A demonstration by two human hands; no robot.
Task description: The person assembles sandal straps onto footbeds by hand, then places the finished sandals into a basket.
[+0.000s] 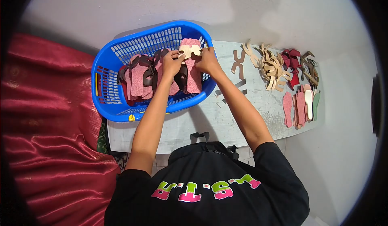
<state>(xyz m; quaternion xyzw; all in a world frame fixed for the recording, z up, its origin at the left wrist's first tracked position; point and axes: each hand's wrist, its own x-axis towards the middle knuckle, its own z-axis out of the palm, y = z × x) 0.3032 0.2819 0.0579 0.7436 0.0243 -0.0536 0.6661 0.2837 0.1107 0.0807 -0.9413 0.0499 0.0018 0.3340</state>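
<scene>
Over the right end of a blue plastic basket (151, 33), both my hands are closed around a cream shoe strap (186, 50) with cut-out holes. The fingers of my left hand (171, 63) pinch its left side. My right hand (208, 60) grips the other side, with some fingers hidden from view. Just beneath the strap stands a pink speckled insole (194, 78), partly covered by it and by my hands. More pink insoles (140, 79) fill the basket, with dark brown straps (149, 77) among them.
The basket rests on a pale table (258, 113) against a wall. To the right lie brown cut pieces (237, 62), a heap of beige straps (271, 68), dark red straps (292, 62), olive-brown straps (311, 70) and several insoles (300, 107). Red satin cloth (52, 117) hangs at left.
</scene>
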